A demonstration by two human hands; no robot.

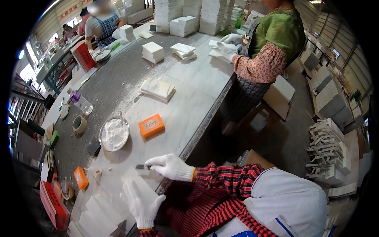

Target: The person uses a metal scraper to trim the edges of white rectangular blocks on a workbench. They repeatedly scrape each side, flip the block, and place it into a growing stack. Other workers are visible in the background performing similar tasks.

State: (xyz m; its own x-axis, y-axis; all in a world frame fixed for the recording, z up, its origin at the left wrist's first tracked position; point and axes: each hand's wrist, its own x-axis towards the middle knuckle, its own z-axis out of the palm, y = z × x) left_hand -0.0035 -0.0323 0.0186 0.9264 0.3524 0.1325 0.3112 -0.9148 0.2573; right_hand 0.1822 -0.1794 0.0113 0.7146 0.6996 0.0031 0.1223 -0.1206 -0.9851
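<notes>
Right gloved hand (170, 166) clamped on a small dark tool (143, 167), fingers together round one end, the other end sticking out over the slab. Left gloved hand (143, 203) flat, fingers stretched out, not gripping, pressed on a white slab (147, 185). Slab lies at the near table edge, between the hands. Tool seems to be at or just above the slab's far side; contact too small to tell.

Progress: looks midway on this one slab, with both hands on the job. More white slabs (96, 213) lie loose to the left, unheld; done or waiting, can't tell.

Further out: metal bowl (128, 134) with white paste (114, 132), orange box (151, 125) beside it, stacked slabs (157, 90) beyond, then co-worker in green (280, 33) handling slabs.
</notes>
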